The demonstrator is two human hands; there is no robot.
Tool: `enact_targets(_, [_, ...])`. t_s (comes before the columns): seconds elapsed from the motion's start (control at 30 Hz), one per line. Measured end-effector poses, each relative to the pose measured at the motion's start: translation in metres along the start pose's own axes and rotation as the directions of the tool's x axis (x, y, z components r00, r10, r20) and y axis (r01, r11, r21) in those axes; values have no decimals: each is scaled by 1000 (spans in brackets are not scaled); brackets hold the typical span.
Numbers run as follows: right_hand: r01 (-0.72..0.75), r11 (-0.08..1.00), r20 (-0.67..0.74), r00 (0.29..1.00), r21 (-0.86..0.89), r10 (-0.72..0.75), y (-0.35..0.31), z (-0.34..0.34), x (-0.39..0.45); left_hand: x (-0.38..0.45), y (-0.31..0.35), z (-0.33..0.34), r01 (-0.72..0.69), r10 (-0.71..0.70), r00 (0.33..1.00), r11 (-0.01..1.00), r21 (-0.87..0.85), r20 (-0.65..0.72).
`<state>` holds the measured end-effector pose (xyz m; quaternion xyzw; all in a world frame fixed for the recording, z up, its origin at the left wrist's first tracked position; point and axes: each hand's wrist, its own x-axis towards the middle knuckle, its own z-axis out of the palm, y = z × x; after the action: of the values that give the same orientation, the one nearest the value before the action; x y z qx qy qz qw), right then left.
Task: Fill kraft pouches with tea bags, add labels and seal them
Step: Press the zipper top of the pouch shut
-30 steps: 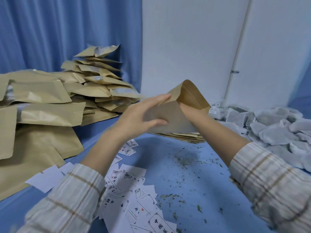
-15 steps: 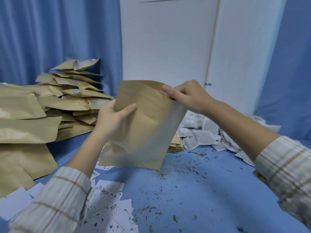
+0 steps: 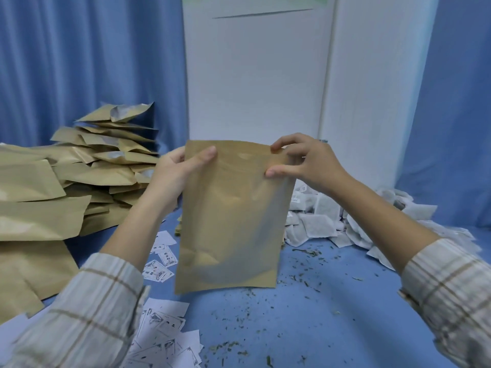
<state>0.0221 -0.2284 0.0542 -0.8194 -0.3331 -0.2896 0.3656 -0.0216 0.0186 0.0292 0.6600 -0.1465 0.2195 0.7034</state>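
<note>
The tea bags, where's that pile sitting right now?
In the head view the tea bags lie heaped on the blue table at the right, behind the kraft pouch and under the right hand.

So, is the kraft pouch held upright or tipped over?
Upright: the kraft pouch hangs with its top edge held by the left hand and right hand.

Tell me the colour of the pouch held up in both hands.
Kraft brown, plain and unprinted, on the pouch; the head view, the only one, shows it.
</note>
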Motion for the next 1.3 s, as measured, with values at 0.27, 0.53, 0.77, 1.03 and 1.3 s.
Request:
enact_targets(0.27, [35,991,-62,997,-131,-44,7,-25,13,13,-9,12,-83,97,977,993,83,-189])
enact_targets(0.53, [-77,992,-38,997,-101,74,13,-36,20,19,-13,31,-95,102,972,995,43,-213])
enact_targets(0.77, [-59,947,391,901,-315,186,-8,-33,29,6,-22,54,-188,195,975,980,70,-108])
enact_targets(1.03, [-1,979,409,908,-204,87,-9,-22,31,4,-25,51,-204,213,970,975,86,-114])
enact_targets(1.3, [0,949,358,926,-316,119,-10,-12,32,0,-33,46,-70,65,995,995,-68,-79])
